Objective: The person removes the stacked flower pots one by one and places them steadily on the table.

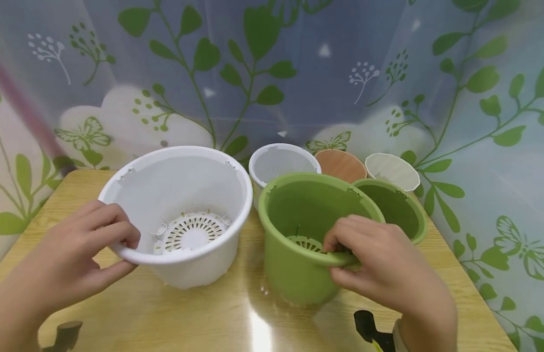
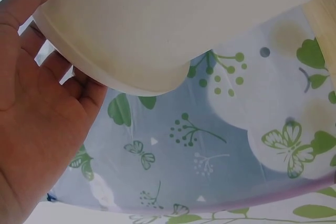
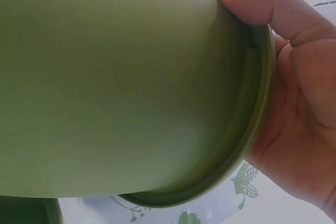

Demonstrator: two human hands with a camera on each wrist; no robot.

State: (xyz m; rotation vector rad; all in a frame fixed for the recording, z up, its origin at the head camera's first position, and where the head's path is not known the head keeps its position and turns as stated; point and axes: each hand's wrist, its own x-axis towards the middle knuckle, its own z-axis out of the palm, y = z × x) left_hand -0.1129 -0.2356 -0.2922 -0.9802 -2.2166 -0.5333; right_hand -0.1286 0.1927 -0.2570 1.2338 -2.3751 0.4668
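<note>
A large white plastic flower pot (image 1: 197, 274) with a slotted bottom is at the left, its mouth facing up toward me. My left hand (image 1: 78, 249) grips its near-left rim, fingers over the edge inside and thumb underneath. In the left wrist view the white pot's outer wall (image 2: 157, 35) fills the top. To its right is a deep green flower pot (image 1: 293, 274), also with slots in its bottom. My right hand (image 1: 381, 259) pinches its near-right rim, with fingertips inside. The right wrist view shows the thumb (image 3: 252, 6) against the green pot's outside, under the lip.
Behind stand a smaller white pot (image 1: 282, 166), a terracotta-coloured pot (image 1: 339, 164), a cream pot (image 1: 392, 168) and a second green pot (image 1: 412, 215), partly overlapped. They share a wooden table (image 1: 228, 322). A leaf-patterned curtain (image 1: 298, 98) hangs beyond. Something black (image 1: 364, 325) shows beside my right wrist.
</note>
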